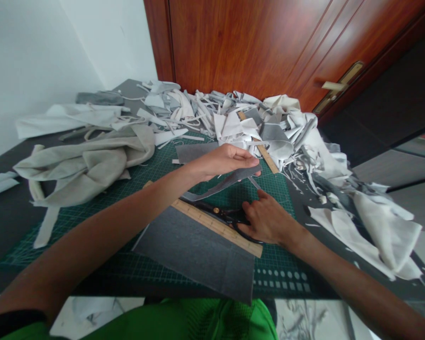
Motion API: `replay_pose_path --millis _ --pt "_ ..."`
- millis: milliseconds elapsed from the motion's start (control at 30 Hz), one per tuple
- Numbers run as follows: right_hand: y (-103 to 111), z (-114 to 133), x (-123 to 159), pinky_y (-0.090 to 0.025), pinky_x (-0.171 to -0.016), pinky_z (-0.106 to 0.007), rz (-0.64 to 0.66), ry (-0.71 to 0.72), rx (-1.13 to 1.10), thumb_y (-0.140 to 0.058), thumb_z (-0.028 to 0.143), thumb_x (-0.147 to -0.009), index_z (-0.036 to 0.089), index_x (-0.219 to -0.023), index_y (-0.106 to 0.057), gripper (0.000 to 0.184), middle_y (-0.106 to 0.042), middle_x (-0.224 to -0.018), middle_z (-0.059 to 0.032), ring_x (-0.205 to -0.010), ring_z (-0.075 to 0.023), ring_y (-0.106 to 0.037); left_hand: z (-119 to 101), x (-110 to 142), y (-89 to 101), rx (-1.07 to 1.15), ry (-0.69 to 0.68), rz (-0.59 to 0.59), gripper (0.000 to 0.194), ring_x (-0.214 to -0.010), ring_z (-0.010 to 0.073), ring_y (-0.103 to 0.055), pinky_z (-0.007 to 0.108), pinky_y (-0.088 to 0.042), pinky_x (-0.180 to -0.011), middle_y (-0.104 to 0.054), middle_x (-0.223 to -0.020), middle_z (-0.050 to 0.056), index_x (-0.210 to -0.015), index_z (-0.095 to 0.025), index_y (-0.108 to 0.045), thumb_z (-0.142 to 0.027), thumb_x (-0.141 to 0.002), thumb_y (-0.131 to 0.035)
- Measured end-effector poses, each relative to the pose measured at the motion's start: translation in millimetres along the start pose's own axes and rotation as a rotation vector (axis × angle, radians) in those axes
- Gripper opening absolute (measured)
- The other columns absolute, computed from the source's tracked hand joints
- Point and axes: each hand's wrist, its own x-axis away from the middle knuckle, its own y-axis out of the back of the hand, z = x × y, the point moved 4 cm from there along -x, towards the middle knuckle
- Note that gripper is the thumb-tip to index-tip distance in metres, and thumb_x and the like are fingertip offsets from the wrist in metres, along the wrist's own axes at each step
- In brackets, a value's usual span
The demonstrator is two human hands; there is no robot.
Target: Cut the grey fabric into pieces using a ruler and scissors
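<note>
My left hand [225,163] is raised above the green cutting mat [272,193], shut on one end of a narrow grey fabric strip [223,184]. My right hand [265,219] grips black-handled scissors [223,212], whose slim blades reach up toward the strip. Under the scissors lies a wooden ruler [216,225], resting on a flat piece of dark grey fabric [194,255]. That fabric overhangs the mat's near side. The ruler's far end is hidden beneath my left forearm.
A large heap of white and grey fabric scraps [241,125] rises behind the mat, with a second wooden ruler [265,155] among them. Crumpled beige cloth [85,165] lies to the left. A wooden door with a brass handle [340,85] stands behind the dark table.
</note>
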Motion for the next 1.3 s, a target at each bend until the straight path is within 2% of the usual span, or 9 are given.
replay_pose_path --millis 200,400,633,900,1033,1300 --pt "-1.0 1.6 0.1 -0.033 -0.090 -0.042 -0.008 -0.001 0.007 -0.050 0.049 -0.097 0.013 -0.079 -0.070 0.045 -0.069 -0.065 -0.0075 -0.060 -0.0215 -0.062 0.5 0.0 0.3 -0.014 -0.002 0.007 0.022 -0.091 0.0134 -0.069 0.026 -0.048 -0.087 -0.080 -0.103 0.007 -0.092 -0.016 -0.079 -0.035 -0.094 -0.067" --pt "-3.6 3.2 -0.1 -0.034 -0.090 -0.041 -0.019 0.006 0.028 -0.049 0.046 -0.098 0.013 -0.081 -0.071 0.043 -0.071 -0.066 -0.0087 -0.062 -0.0224 -0.064 -2.1 1.3 4.2 0.003 0.021 -0.009 0.029 -0.084 0.0133 -0.069 0.028 -0.049 -0.081 -0.080 -0.106 0.007 -0.098 -0.016 -0.078 -0.043 -0.092 -0.069" --pt "-5.0 3.0 0.8 -0.035 -0.088 -0.041 -0.024 -0.018 0.010 -0.049 0.048 -0.099 0.012 -0.082 -0.071 0.045 -0.070 -0.064 -0.0083 -0.062 -0.0234 -0.064 -2.6 0.8 5.0 0.021 0.026 -0.026 0.025 -0.082 0.0129 -0.068 0.029 -0.049 -0.082 -0.080 -0.105 0.008 -0.097 -0.015 -0.078 -0.037 -0.092 -0.069" --pt "-5.8 6.4 1.0 -0.036 -0.086 -0.041 -0.020 -0.022 -0.006 -0.052 0.046 -0.099 0.014 -0.079 -0.069 0.042 -0.070 -0.065 -0.0083 -0.062 -0.0230 -0.064 -0.1 -0.2 5.3 0.016 0.022 -0.017 0.027 -0.084 0.0130 -0.068 0.027 -0.048 -0.080 -0.080 -0.105 0.008 -0.099 -0.015 -0.079 -0.040 -0.092 -0.070" --pt "-8.0 7.2 1.5 -0.038 -0.085 -0.042 -0.059 -0.016 -0.007 -0.053 0.046 -0.098 0.014 -0.077 -0.069 0.042 -0.069 -0.063 -0.0080 -0.060 -0.0231 -0.064 -1.5 0.5 4.5 0.002 0.024 -0.017 0.029 -0.083 0.0131 -0.068 0.026 -0.049 -0.078 -0.079 -0.107 0.008 -0.101 -0.015 -0.078 -0.042 -0.091 -0.070" --pt "-8.3 8.2 2.9 -0.040 -0.086 -0.041 -0.089 -0.011 0.008 -0.056 0.043 -0.097 0.014 -0.074 -0.071 0.040 -0.071 -0.063 -0.0088 -0.062 -0.0227 -0.067 -4.3 0.7 4.0 0.038 -0.009 -0.005 0.028 -0.085 0.0133 -0.069 0.028 -0.050 -0.083 -0.080 -0.107 0.007 -0.098 -0.017 -0.077 -0.042 -0.089 -0.072"
